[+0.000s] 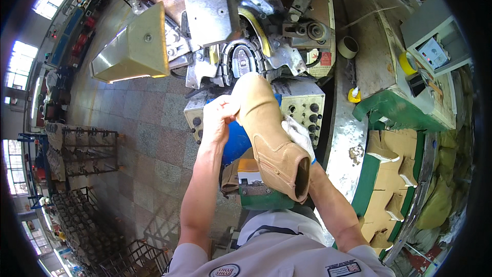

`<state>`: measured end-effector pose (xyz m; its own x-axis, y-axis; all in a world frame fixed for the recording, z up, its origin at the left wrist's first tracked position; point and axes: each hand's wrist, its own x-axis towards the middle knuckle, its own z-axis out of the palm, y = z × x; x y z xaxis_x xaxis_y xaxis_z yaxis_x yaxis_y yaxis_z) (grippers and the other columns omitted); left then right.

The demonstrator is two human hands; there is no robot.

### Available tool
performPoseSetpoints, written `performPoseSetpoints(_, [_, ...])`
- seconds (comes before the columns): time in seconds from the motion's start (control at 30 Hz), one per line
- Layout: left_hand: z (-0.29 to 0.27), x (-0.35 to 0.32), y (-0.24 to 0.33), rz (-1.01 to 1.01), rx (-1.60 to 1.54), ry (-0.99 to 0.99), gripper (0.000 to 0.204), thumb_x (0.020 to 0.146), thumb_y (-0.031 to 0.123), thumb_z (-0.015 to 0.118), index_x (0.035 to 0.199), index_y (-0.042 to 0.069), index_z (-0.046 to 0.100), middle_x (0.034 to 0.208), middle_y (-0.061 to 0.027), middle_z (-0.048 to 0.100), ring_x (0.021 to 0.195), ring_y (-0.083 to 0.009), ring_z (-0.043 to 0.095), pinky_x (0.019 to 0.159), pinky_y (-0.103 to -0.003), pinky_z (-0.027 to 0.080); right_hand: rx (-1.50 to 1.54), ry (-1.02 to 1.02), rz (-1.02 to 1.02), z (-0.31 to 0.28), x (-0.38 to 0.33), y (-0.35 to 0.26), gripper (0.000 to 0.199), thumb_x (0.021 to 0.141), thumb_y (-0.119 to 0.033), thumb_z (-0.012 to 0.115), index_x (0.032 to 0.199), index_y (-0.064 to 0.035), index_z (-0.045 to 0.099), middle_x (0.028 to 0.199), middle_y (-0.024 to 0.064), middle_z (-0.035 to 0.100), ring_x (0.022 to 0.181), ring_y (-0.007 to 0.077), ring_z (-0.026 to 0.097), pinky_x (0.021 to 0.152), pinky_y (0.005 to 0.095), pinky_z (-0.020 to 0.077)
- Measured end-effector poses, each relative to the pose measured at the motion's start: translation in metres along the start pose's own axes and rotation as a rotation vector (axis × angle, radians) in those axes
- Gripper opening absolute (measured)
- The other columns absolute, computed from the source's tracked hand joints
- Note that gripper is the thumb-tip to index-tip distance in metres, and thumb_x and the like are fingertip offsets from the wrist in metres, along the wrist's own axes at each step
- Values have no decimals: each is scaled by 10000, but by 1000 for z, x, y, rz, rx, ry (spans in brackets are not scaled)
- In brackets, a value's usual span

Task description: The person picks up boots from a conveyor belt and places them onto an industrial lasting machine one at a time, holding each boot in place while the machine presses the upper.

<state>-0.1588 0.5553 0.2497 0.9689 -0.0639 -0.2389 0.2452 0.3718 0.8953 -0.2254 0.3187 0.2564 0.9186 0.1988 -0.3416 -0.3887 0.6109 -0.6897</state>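
Observation:
A tan ankle boot upper (269,133) is held between my two hands, its rounded toe pointing away from me and its open top toward me. My left hand (221,112) is bare and pinches the boot's left edge near the toe. On the other side my right hand (300,134), in a white glove, grips the boot around its middle; its fingers are partly hidden behind the boot. Just beyond the toe is the machine's U-shaped metal clamp (242,60). Under the boot, blue material (237,143) shows partly.
Control knobs fill a machine panel (306,118) behind my right hand. A beige guard (136,46) juts out at the left. Several boots lie on a cardboard-lined rack (384,179) at right, below a workbench (410,107). Racks (84,149) stand on the tiled floor at left.

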Motion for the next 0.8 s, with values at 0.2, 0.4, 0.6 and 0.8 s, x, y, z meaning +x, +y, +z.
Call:
performPoseSetpoints(0.2, [3,16,13,64,-240,186,473,895,58,698,1334,-82,587,1189,-169,716,998,-226,727,940,-352,591,5,125,-114,43,43,-10,508,998,-154,658,1445,60,546,1347,128,641,1175,180,620,1022,320,505])
performPoseSetpoints(0.4, [7,27,14,217,-281,229,516,934,4,660,1404,-129,495,1309,-253,653,1129,-278,688,984,-335,572,103,162,-215,61,86,7,497,967,-202,721,1376,55,599,1254,99,664,1091,171,621,980,311,500])
performPoseSetpoints(0.6, [30,-14,-11,-215,-57,359,471,1081,371,574,1211,-67,690,1111,-93,727,962,-138,679,856,-300,544,-21,279,-184,53,89,22,496,940,-244,760,1307,71,652,1215,118,695,1060,184,642,936,315,514])
performPoseSetpoints(0.8, [24,-5,-5,-206,-2,269,590,1103,471,486,1207,-75,686,1088,-102,737,944,-137,678,845,-303,543,28,298,-164,57,97,21,504,926,-268,766,1274,84,672,1151,124,712,1003,188,655,907,319,521])
